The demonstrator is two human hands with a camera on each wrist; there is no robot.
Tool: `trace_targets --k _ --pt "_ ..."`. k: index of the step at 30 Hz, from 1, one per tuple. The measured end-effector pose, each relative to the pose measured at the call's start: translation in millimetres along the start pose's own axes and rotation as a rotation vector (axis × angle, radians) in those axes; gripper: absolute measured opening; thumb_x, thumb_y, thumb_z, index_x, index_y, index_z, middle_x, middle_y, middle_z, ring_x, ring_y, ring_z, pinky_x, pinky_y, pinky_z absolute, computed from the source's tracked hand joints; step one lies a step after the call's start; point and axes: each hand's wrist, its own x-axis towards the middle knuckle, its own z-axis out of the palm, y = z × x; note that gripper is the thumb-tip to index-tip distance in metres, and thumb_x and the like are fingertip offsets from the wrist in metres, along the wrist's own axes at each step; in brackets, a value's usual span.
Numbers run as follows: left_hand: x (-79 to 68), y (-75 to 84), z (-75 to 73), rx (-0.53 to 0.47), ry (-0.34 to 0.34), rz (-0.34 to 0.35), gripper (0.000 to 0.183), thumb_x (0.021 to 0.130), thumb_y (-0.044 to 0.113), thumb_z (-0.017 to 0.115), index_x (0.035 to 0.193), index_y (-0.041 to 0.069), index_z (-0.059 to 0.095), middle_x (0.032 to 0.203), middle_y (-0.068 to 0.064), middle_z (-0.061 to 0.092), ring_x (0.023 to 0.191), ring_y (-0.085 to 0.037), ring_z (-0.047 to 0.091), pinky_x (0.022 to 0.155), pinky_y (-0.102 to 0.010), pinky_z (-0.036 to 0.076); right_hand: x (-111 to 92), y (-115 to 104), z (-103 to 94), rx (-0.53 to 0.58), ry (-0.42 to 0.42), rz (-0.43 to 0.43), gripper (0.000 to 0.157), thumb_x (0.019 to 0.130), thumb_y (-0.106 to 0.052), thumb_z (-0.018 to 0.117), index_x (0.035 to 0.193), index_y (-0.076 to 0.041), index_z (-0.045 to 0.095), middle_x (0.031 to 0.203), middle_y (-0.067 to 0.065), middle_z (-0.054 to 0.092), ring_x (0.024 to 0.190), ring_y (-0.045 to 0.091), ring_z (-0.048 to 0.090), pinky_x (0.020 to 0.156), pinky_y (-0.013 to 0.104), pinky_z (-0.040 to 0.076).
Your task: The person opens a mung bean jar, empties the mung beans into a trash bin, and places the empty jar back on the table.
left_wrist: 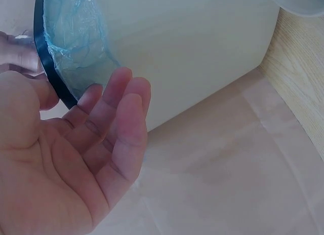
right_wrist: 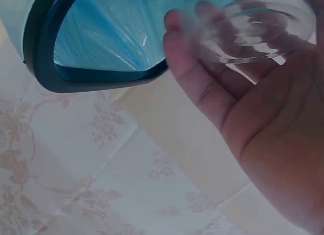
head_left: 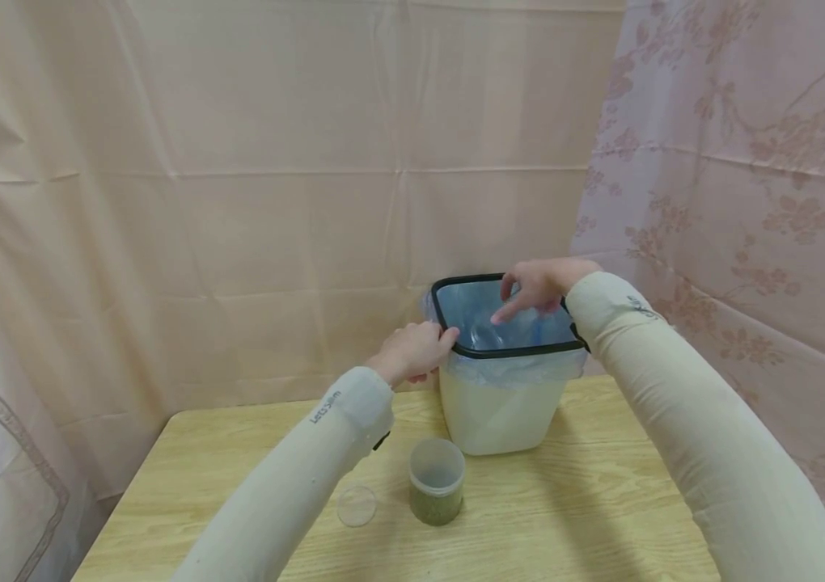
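A cream trash bin (head_left: 503, 404) with a black rim (head_left: 522, 352) is lined with a translucent bluish bag (left_wrist: 76, 37). At its near left corner, my left hand (head_left: 412, 349) grips the rim, thumb on top and fingers bent down outside the wall. My right hand (head_left: 539, 284) hovers over the bin's mouth, palm down, thumb and index finger apart. Close under its loosely bent fingers is a clear, round, cup-like plastic piece (right_wrist: 258, 35); the fingers show through it in the right wrist view.
In front of the bin stands a clear jar (head_left: 436, 501) holding something green, its top uncovered. A clear round lid (head_left: 357, 506) lies flat to its left on the wooden table (head_left: 238, 453). Beige and floral curtains (head_left: 747, 202) hang behind and to the right.
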Motion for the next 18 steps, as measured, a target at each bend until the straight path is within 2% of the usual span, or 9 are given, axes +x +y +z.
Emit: trace_targets --k 3,5,9,14,18 --pt "0.5 0.1 0.2 0.020 0.006 0.007 0.048 0.109 0.047 0.037 0.093 0.009 0.061 0.072 -0.006 0.061 0.051 -0.021 0.051 0.051 -0.031 0.045 -3 1 0.1 -0.079 -0.013 0.023 0.079 0.085 -0.046 0.081 0.144 -0.004 0.049 0.139 0.023 0.052 0.103 0.032 0.063 0.081 0.043 0.055" --pt "0.6 -0.1 0.3 0.021 0.008 0.008 0.049 0.108 0.048 0.037 0.093 0.009 0.061 0.072 -0.006 0.061 0.051 -0.020 0.050 0.051 -0.031 0.045 -6 2 -0.7 -0.145 -0.016 0.041 0.082 0.082 -0.041 0.083 0.145 -0.002 0.049 0.147 0.025 0.046 0.123 0.040 0.055 0.093 0.052 0.051" --pt "-0.3 0.4 0.4 0.010 0.007 0.009 0.048 0.108 0.048 0.037 0.094 0.009 0.061 0.076 -0.009 0.063 0.050 -0.020 0.049 0.050 -0.031 0.045 -8 6 -1.4 -0.217 -0.005 0.067 0.080 0.079 -0.036 0.085 0.144 -0.002 0.053 0.147 0.023 0.049 0.131 0.043 0.048 0.100 0.058 0.045" --pt "-0.8 1.2 0.7 0.008 0.007 0.010 0.046 0.109 0.046 0.038 0.096 0.009 0.062 0.076 -0.009 0.063 0.051 -0.020 0.051 0.050 -0.031 0.045 -4 10 -0.3 -0.136 -0.018 0.007 0.077 0.081 -0.024 0.085 0.146 -0.003 0.050 0.147 0.026 0.047 0.131 0.043 0.048 0.100 0.056 0.047" --pt "-0.9 1.5 0.9 0.006 0.008 0.002 0.046 0.109 0.046 0.038 0.096 0.009 0.062 0.074 -0.007 0.062 0.051 -0.022 0.051 0.050 -0.031 0.044 -2 8 0.6 -0.082 -0.053 -0.046 0.077 0.081 -0.020 0.085 0.146 -0.003 0.049 0.146 0.026 0.048 0.132 0.044 0.047 0.105 0.056 0.043"
